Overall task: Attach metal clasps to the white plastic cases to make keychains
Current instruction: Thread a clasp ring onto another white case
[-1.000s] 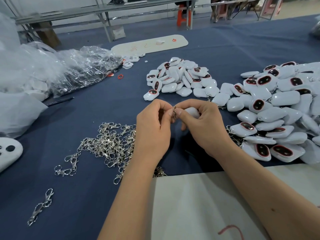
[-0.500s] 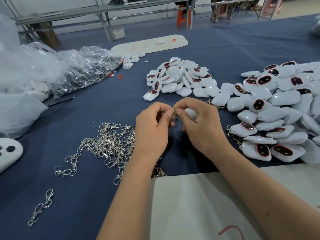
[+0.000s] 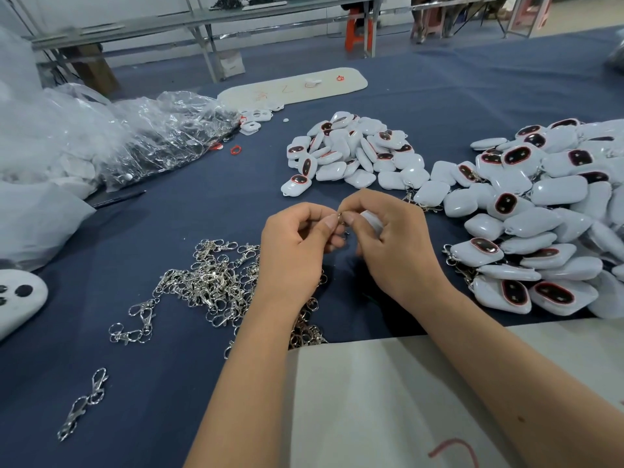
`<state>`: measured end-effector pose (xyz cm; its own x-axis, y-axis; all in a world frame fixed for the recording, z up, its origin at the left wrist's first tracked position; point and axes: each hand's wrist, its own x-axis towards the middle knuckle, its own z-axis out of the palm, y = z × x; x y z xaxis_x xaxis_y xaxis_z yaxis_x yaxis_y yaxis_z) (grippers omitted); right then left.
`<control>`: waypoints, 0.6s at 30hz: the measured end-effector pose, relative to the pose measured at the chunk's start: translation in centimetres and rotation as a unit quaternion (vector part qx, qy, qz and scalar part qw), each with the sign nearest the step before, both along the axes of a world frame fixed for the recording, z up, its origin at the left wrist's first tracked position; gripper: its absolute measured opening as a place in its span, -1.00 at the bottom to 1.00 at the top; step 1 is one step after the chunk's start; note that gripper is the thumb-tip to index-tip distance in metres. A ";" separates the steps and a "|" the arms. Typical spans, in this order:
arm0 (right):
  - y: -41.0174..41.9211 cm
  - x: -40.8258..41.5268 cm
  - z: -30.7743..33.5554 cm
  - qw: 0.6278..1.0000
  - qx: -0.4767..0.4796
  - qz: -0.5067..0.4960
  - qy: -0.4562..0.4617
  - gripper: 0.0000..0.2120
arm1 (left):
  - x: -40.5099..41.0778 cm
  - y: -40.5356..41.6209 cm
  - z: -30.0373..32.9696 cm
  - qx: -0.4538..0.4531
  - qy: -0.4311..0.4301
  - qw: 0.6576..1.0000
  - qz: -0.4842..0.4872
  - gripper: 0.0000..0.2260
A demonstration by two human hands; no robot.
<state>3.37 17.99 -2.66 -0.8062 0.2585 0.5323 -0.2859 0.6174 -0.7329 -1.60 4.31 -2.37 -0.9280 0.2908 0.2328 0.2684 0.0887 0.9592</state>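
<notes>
Both hands meet above the blue tablecloth at the centre. My left hand pinches a small metal clasp between thumb and forefinger. My right hand curls around a white plastic case, mostly hidden in the fingers, and its fingertips pinch the same clasp ring. A tangle of loose metal clasps lies to the left of my left hand. White cases with dark red-rimmed windows lie in a small heap behind the hands and a large heap at the right.
Clear plastic bags pile up at the left. A stray clasp lies at the near left. A white board sits under my forearms, a white panel lies far back, and a white part sits at the left edge.
The joined hands have shifted slightly away from me, and the fingertips have worked on the clasp ring. Nothing else has moved.
</notes>
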 end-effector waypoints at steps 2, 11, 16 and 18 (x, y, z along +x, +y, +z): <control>0.0 0.0 0.0 1.000 0.018 -0.001 0.009 -0.86 | 0.0 0.0 0.1 -0.012 0.011 1.000 0.001 -0.85; 0.1 0.1 0.3 0.996 0.085 -0.010 0.029 -0.87 | 0.3 -0.1 0.3 -0.041 0.042 0.998 0.007 -0.82; 0.3 0.1 0.4 0.996 -0.074 0.034 -0.036 -0.85 | 0.6 0.0 0.4 -0.060 0.109 0.992 0.019 -0.86; 0.6 0.2 0.5 0.990 -0.107 0.058 -0.077 -0.83 | 0.7 0.0 0.4 -0.067 0.129 0.989 0.022 -0.88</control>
